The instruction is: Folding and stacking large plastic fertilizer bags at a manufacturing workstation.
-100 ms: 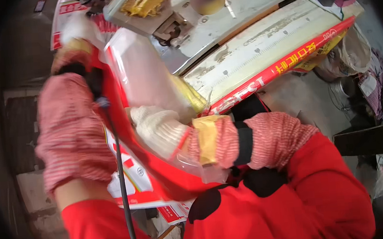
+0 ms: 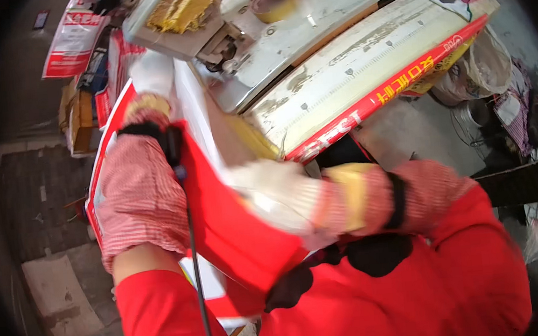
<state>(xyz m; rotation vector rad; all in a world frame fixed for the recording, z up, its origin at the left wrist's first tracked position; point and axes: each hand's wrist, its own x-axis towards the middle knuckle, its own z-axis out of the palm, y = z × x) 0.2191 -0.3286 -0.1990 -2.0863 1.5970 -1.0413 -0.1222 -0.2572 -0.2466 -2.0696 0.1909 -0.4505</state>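
A large red and white printed plastic bag [image 2: 225, 213] lies slanted across my front, its white inner side showing near the machine. My left hand [image 2: 152, 72], in a white knit glove, is closed at the bag's far top edge. My right hand [image 2: 274, 190], gloved the same way, is closed on the bag's near right edge; motion blurs its fingers. Striped red sleeve covers wrap both forearms, with dark bands at the wrists. Beyond the bag stands a whitish sewing machine [image 2: 227, 50] with metal parts at its left end.
A pale worktop with ruler marks [image 2: 344, 75] and a red printed front strip runs along the machine. A tape roll [image 2: 274, 4] and yellow cloth [image 2: 184, 7] rest on the machine. A cardboard box [image 2: 79, 124] stands left; a white sack [image 2: 487, 65] sits right. A black cable [image 2: 198, 283] hangs along my left arm.
Both hands have shifted right in the view, the left one also lower, and the bag with them. The bag's red side now spreads wider between my arms. The whole view has shifted slightly.
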